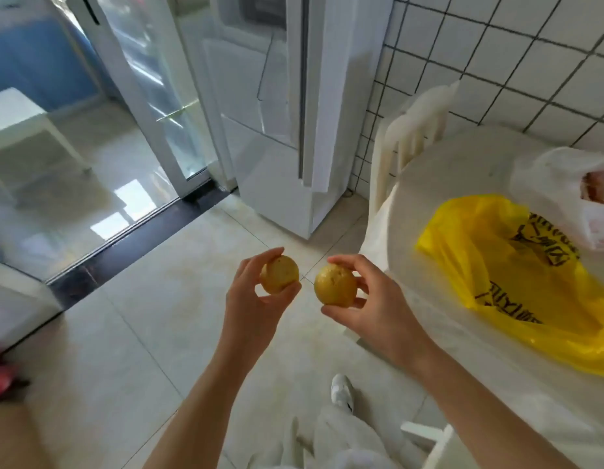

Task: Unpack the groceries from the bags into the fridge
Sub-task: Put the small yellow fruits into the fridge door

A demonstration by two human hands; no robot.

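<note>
With the left hand [256, 292] and right hand [368, 296] each pinching a round yellow fruit [279, 274] [335, 284] over the floor, carry both steadily to the shut white fridge [280, 106], freeing one hand first for its door.

We have only one view, from a camera worn on the head, so no second view shares the scene with it. It looks forward and steeply down, and we see our own forearms enter from the bottom edge. The left hand [260, 296] and the right hand [371, 299] are near the lens, a little below the middle of the picture. The tiled floor [151, 333] lies well below. The white fridge [277, 130] stands farther ahead at the top centre. The round surface [463, 184] fills the right side, close to us. The wide angle bends straight lines near the edges.
</note>
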